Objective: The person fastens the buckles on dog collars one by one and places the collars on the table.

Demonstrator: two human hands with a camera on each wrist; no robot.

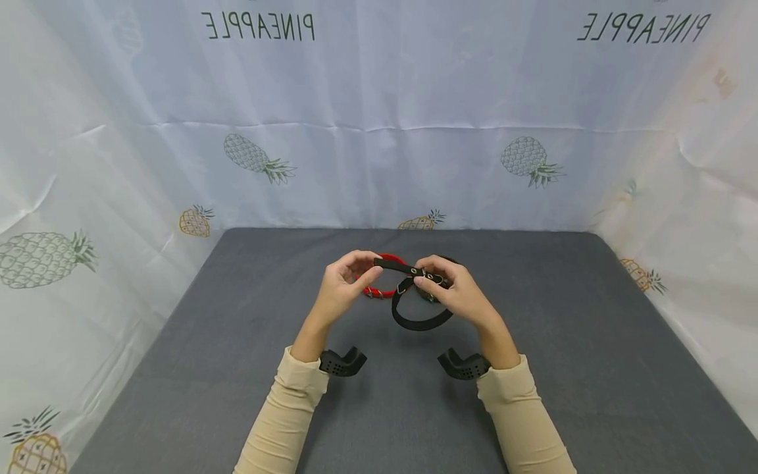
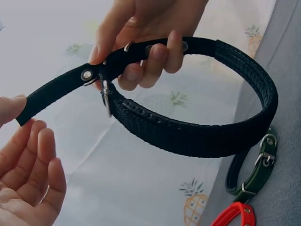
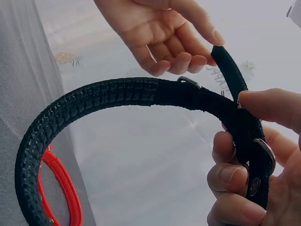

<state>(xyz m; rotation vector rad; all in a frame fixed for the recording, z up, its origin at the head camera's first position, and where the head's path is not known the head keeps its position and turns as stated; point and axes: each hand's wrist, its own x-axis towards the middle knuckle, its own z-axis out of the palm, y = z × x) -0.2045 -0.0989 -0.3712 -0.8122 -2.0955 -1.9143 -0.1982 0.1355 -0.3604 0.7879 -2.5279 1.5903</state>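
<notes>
Both hands hold a black dog collar point(image 1: 422, 324) above the table, its padded band hanging in a loop. My left hand point(image 1: 339, 283) pinches the free strap end between thumb and forefinger; its other fingers are loosely bent below. My right hand point(image 1: 453, 289) grips the collar at the metal buckle point(image 2: 107, 96), where the strap passes through. Eyelets show along the strap, and a D-ring point(image 3: 265, 155) sits near the right fingers. Behind the hands a red collar point(image 1: 387, 257) lies on the table, and a dark green collar point(image 2: 258, 176) lies beside it, partly hidden by the right hand.
The grey table point(image 1: 379, 408) spreads around both forearms. White curtains point(image 1: 379, 85) printed with pineapples stand behind it and at both sides. Each wrist carries a black camera mount, the left mount point(image 1: 343, 362) and the right mount point(image 1: 464, 365).
</notes>
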